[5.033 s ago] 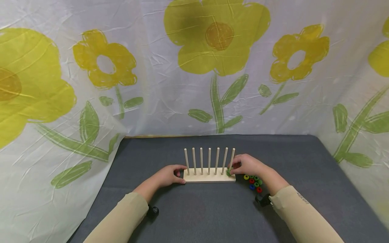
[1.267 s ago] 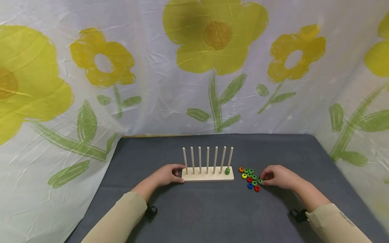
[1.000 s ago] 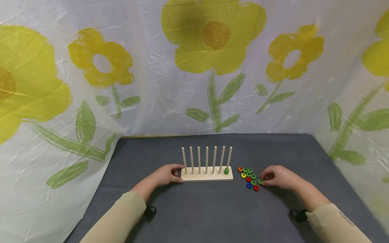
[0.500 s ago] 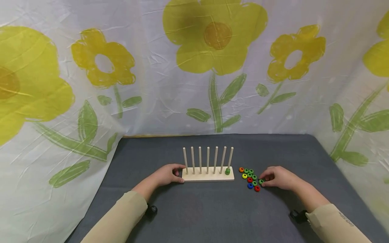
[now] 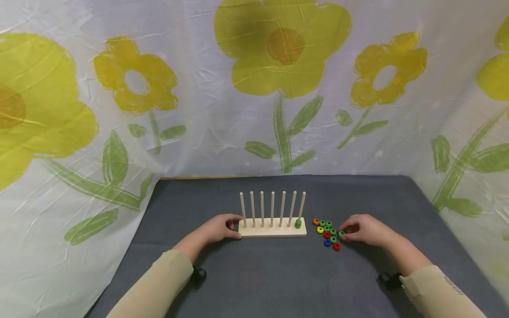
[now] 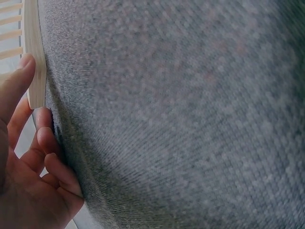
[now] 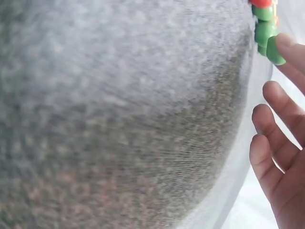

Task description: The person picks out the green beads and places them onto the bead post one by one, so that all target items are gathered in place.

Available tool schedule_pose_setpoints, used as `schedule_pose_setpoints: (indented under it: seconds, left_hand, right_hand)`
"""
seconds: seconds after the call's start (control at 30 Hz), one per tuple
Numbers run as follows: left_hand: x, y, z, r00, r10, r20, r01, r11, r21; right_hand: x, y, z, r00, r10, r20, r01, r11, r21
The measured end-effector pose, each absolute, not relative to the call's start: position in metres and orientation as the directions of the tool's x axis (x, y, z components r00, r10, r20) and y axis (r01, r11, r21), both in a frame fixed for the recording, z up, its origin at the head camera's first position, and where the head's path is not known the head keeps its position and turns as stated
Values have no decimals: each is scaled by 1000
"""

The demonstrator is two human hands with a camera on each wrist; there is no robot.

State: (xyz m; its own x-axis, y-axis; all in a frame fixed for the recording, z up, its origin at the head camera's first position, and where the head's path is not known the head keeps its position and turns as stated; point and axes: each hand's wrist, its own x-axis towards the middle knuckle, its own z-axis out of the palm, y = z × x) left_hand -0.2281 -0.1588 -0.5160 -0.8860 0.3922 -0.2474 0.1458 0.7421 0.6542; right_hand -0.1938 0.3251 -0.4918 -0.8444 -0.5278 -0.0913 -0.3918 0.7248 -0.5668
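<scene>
A pale wooden peg board with several upright pegs stands mid-table in the head view. Its left end is gripped by my left hand, the thumb at the front and a finger behind, as the left wrist view shows. Green beads sit low on the rightmost peg. To the right of the board, my right hand pinches a green bead between thumb and index finger. In the right wrist view that green bead is at the thumb tip, the other fingers loosely bent.
Loose beads lie between board and right hand: an orange bead, a yellow bead, a blue bead, red beads and several green ones. A dark grey cloth covers the table. A flowered curtain hangs behind.
Five seconds ago my right hand was at the rightmost peg with a green bead; it has since moved right to the loose beads. The pinched bead has just come up slightly. My left hand stays.
</scene>
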Motion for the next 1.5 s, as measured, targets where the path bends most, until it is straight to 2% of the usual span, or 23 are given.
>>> schedule_pose_setpoints:
  seconds: [0.73,1.0,1.5]
  left_hand:
    - [-231,-158,-515,-883,402,-242,159,742,651]
    - [-232,-158,-514,-887,391,-244,151,747,648]
    - [-229,-159,-517,-886,392,-247,143,738,659]
  right_hand:
    - [-204,301,-457,-864,-504,-7,-426,736,-526]
    - [-211,289,-439,-867,-499,12,-424,723,-545]
    - [-217,253,-410,-871,-472,134,-451,661,-600]
